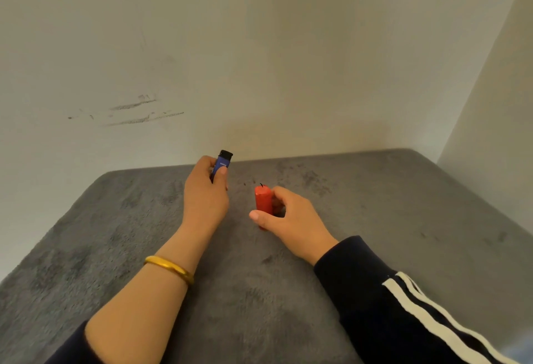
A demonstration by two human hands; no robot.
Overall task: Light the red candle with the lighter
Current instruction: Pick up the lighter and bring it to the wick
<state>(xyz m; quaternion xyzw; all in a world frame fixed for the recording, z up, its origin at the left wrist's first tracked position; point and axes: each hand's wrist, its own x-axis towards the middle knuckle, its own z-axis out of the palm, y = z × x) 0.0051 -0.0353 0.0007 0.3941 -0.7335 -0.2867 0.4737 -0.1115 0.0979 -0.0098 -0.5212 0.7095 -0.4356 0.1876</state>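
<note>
A short red candle (263,201) stands upright on the grey fuzzy surface (129,219), its black wick unlit. My right hand (291,221) wraps around it from the right, thumb in front near the base. To its left, my left hand (205,193) holds a blue lighter (221,163) with a black top upright, raised above the surface. The lighter's top is left of and higher than the wick, apart from it. No flame shows.
The grey surface runs back to a pale wall (259,60) with dark scuff marks at left, and a side wall (496,133) bounds it on the right. A gold bangle (170,269) sits on my left wrist.
</note>
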